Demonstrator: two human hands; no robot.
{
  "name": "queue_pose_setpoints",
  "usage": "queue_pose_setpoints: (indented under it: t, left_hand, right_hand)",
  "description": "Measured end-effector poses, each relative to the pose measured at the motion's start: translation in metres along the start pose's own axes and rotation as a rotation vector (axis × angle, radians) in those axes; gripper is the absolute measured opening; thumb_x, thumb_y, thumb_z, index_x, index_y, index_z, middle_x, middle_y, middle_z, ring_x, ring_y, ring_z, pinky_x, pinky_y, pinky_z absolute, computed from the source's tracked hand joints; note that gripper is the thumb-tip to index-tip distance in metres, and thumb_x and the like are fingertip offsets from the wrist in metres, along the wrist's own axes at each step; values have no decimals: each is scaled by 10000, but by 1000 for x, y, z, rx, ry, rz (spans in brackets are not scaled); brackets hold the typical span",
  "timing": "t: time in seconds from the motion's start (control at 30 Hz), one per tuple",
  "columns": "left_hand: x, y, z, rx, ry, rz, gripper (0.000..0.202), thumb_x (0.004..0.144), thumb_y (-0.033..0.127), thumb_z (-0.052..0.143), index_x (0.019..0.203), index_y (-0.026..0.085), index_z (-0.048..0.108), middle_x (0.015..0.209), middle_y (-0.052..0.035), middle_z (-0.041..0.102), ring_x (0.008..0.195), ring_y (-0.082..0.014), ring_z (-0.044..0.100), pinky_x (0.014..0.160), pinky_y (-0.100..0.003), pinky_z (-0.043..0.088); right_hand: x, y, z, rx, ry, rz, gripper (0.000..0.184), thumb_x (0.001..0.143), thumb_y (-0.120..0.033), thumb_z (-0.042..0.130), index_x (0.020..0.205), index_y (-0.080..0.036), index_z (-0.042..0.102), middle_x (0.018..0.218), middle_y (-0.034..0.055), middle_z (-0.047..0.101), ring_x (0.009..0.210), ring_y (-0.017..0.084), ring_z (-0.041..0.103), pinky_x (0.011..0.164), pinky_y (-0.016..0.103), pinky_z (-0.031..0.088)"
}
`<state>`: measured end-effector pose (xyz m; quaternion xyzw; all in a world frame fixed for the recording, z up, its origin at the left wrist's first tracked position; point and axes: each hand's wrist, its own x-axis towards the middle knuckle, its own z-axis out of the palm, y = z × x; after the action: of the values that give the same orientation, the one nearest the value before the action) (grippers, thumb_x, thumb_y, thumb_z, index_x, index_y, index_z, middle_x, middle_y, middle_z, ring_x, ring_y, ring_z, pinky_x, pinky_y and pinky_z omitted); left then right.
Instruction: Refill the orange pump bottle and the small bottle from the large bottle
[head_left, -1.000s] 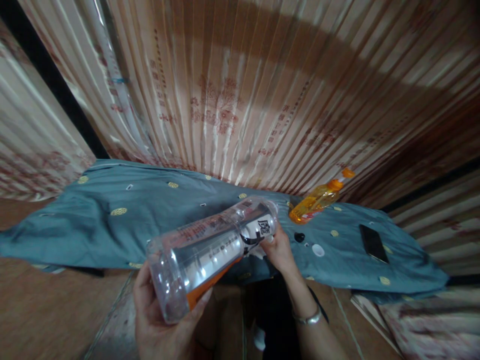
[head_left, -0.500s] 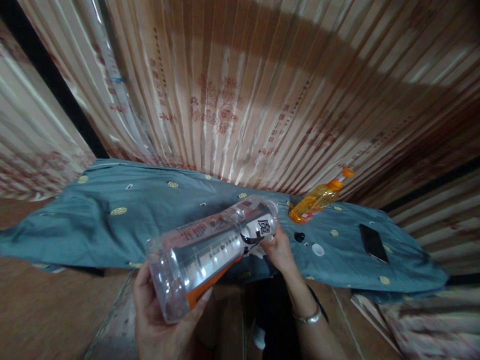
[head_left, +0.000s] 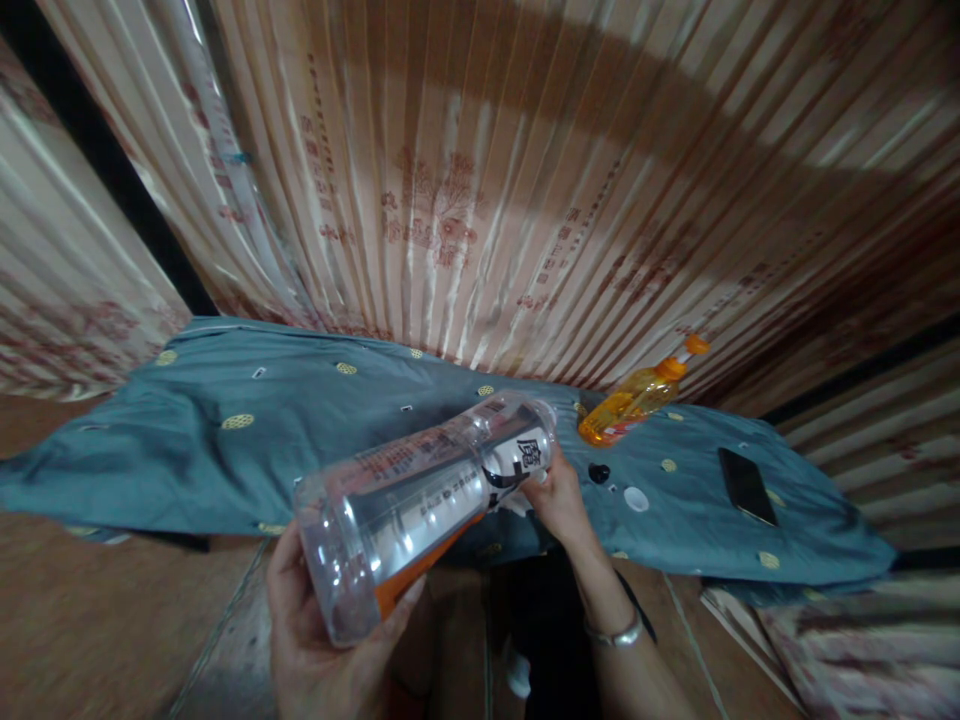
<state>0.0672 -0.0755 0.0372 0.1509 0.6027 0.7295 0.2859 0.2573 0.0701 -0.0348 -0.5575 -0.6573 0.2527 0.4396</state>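
A large clear plastic bottle (head_left: 442, 490) with a silver, black and orange label lies tilted across the middle of the view, held up in front of the table. My left hand (head_left: 322, 640) is closed around its near, lower end, the thumb along the orange edge. At the far end my right hand (head_left: 559, 497) grips the bottle from below; most of its fingers are behind the bottle. A small white piece (head_left: 517, 503) shows by those fingers, too unclear to name. Right of this hand lie a small black object (head_left: 598, 473) and a white round disc (head_left: 636, 499).
A blue-green cloth (head_left: 300, 400) with yellow prints covers the long table. Toward its back right stands a bottle of orange liquid (head_left: 630, 402) with an orange cap. A black phone (head_left: 747, 487) lies farther right. Behind the table hangs a pleated curtain (head_left: 450, 130).
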Motion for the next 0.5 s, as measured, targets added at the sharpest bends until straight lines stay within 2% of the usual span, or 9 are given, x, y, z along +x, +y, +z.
queue_pose_setpoints:
  t: [0.2,0.37,0.5]
  left_hand:
    - [0,5,0,5,-9,-45,806,426,274,950,1166,226,634,925,-16,694,1027,-315,711,899,-428,610]
    - [-1,5,1,-13,-1,-53,798,423,257,951,1158,229,644,994,-32,705,1090,-329,697,913,-418,604]
    - [-1,5,2,-33,-10,-49,806,434,244,951,1177,241,640,946,-24,698,1124,-355,689,903,-431,610]
  right_hand:
    - [0,0,0,5,-23,-13,584,739,-313,686,1306,-224,577,1085,89,785,966,304,739,846,424,588]
    - [0,1,0,-27,-14,3,599,732,-351,675,1299,-187,573,1076,123,777,959,323,739,840,442,587]
    - [0,0,0,-24,-33,2,593,750,-364,659,1306,-182,566,1046,115,781,930,314,743,830,433,589]
